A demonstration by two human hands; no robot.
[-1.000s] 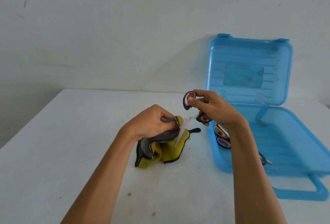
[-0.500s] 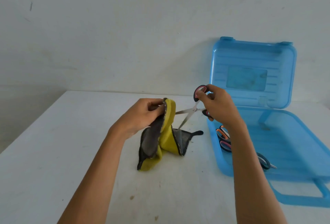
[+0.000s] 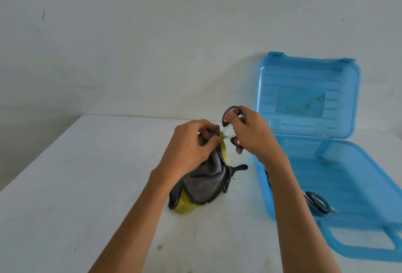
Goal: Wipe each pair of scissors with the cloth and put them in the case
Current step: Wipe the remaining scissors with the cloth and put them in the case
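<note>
Grip: right hand (image 3: pixel 252 135) holds black-and-pink-handled scissors (image 3: pixel 231 118) by the handle loops, fingers curled round them, one loop above the other. Left hand (image 3: pixel 191 148) pinches the top fold of a yellow-and-grey microfibre cloth (image 3: pixel 206 181) tight over the blades.

Scissors held above mid-table, just left of the case. Handles sit to the right and the blades run left into the fold. Only a short pale stretch of blade shows; the tips are hidden by the cloth and the left fingers.

The cloth's lower end rests bunched on the white table (image 3: pixel 87 175). A black curved piece (image 3: pixel 239 167) pokes out from behind it, the rest covered.

At the table's right edge is a translucent blue plastic case (image 3: pixel 352 164), open, with its lid (image 3: pixel 309 72) standing against the pale wall (image 3: pixel 152 33). Black-handled scissors (image 3: pixel 318 203) lie inside near the front. The right forearm crosses the case's left rim and hides most of another pair (image 3: pixel 267 175) there.
</note>
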